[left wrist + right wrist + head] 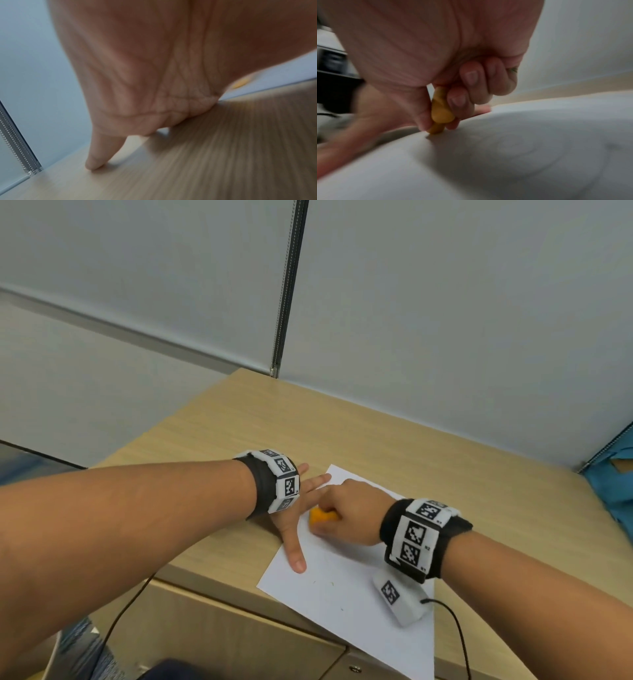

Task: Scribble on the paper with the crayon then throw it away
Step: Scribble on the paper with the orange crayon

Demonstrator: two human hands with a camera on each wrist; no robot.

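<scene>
A white sheet of paper [342, 587] lies on the wooden desk [394, 446], its near corner hanging past the front edge. My right hand [349, 511] grips a chunky orange crayon [322, 517], whose tip touches the paper [522, 155] in the right wrist view; thumb and fingers curl round the crayon [441, 111]. My left hand [294, 508] lies flat with straight, spread fingers on the paper's left edge, thumb pointing toward me. In the left wrist view the left hand's palm [154, 67] fills the frame, one fingertip on the desk [223, 162], and a bit of crayon [239, 84] shows.
Grey partition walls [445, 320] enclose the desk at back and left. A blue bag [613, 484] sits at the right edge. A white tagged block [399, 599] with a black cable rests on the paper under my right wrist. Faint green specks mark the paper.
</scene>
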